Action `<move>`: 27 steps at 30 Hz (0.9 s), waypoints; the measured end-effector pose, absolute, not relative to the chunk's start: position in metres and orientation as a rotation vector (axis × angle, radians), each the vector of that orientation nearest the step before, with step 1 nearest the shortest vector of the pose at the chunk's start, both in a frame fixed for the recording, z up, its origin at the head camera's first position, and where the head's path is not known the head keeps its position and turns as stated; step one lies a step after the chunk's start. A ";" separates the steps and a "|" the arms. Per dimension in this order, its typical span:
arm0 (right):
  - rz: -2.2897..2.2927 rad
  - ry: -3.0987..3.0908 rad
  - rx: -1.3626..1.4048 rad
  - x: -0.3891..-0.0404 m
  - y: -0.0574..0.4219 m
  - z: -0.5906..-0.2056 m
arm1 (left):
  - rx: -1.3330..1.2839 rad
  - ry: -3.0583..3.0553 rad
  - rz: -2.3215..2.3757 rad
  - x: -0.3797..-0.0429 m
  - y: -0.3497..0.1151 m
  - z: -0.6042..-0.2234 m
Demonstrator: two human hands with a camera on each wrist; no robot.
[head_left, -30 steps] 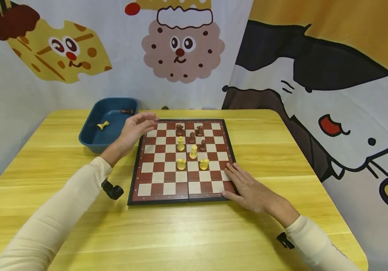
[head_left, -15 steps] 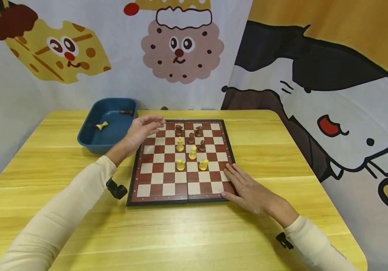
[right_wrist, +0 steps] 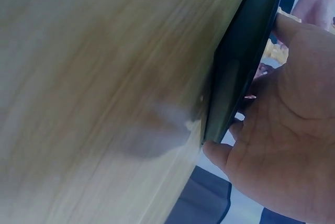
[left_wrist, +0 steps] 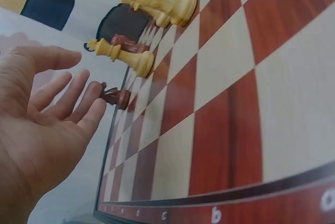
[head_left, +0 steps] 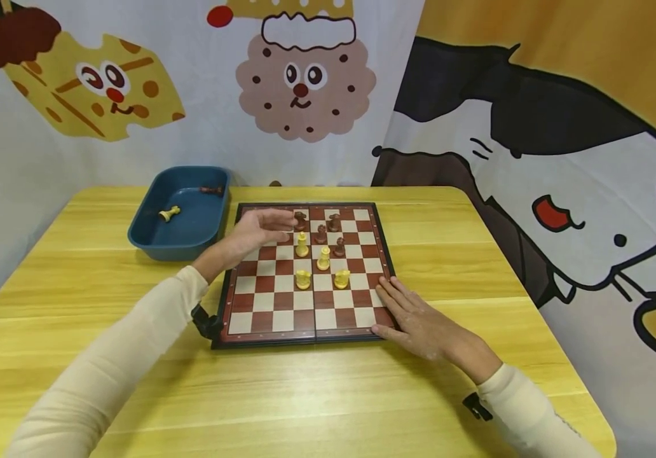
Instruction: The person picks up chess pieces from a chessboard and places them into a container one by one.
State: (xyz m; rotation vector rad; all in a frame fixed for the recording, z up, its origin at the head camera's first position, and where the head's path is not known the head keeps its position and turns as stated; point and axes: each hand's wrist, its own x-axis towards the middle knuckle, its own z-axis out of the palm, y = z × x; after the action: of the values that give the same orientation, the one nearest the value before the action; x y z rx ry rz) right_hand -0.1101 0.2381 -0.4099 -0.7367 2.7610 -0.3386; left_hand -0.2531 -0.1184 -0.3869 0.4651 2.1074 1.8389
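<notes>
The fingers of the left hand [head_left: 256, 232] are held loosely spread, with a wide gap left at the thumb and nothing gripped. They are held above the far left of a red-brown and cream checkered folding chessboard with a black rim [head_left: 285, 319]. One dark brown chess piece [head_left: 300, 221] is partly overlapped by the fingertips; whether it is touched cannot be told. A tall yellow king [head_left: 302, 244] is placed just beside this hand. The fingers of the right hand [head_left: 419, 321] are extended, holding no piece, and are rested on the board's right border near the front corner.

Farther along the board, a yellow crowned piece [head_left: 323, 259] is set upright between the king and two yellow knights [head_left: 342, 279]. Three more brown pieces [head_left: 321, 233] are stood right of the fold.

Beyond the board's left side, one yellow piece [head_left: 170, 214] and one brown piece [head_left: 211, 190] are laid on their sides in a blue rounded tub [head_left: 176, 247]. Board and tub are carried by a yellow wood-grain worktop [head_left: 305, 401], backed by a cartoon-printed cloth [head_left: 305, 168].
</notes>
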 end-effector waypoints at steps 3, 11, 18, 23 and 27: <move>-0.366 2.751 -0.736 -0.108 0.236 -0.408 | 0.448 2.108 1.847 -0.251 -0.115 -0.392; -0.393 2.752 -0.747 -0.108 0.235 -0.406 | 0.439 2.100 1.828 -0.247 -0.106 -0.401; -0.414 2.747 -0.756 -0.109 0.235 -0.405 | 0.431 2.197 1.717 -0.249 -0.100 -0.405; -0.407 2.739 -0.732 -0.111 0.237 -0.405 | 0.411 2.240 1.675 -0.249 -0.094 -0.406; -0.426 2.723 -0.717 -0.111 0.237 -0.404 | 0.408 2.193 1.703 -0.251 -0.090 -0.407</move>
State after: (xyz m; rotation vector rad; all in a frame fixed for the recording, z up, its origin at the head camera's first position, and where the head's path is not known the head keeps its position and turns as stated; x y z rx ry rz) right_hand -0.1115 0.2375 -0.4037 -0.7168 2.7229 -0.4259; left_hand -0.2509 -0.0900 -0.4069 0.4082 2.1930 1.7030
